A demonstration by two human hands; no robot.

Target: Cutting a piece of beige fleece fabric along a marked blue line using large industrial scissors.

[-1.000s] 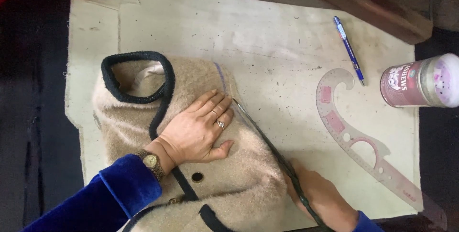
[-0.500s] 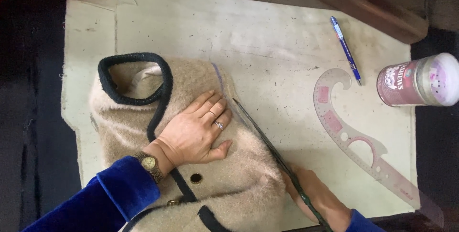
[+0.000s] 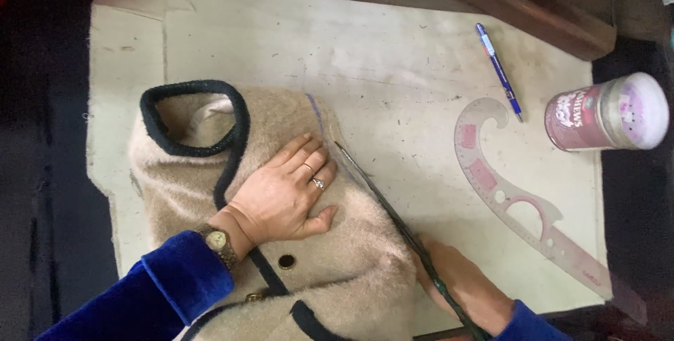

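L hand [image 3: 284,197] spread flat, pressing beige fuzzy garment w/ black trim [image 3: 274,243] on cream paper sheet [image 3: 393,53], near-left. R hand [image 3: 460,281] gripping long dark scissors [image 3: 390,207] along its right edge. Risk, I'd say: fabric shifts, blades nick it.

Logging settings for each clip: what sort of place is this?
Probably a tailoring or sewing workbench: a beige fleecy garment lies on a pale cutting sheet, with a clear curved pattern ruler beside it.
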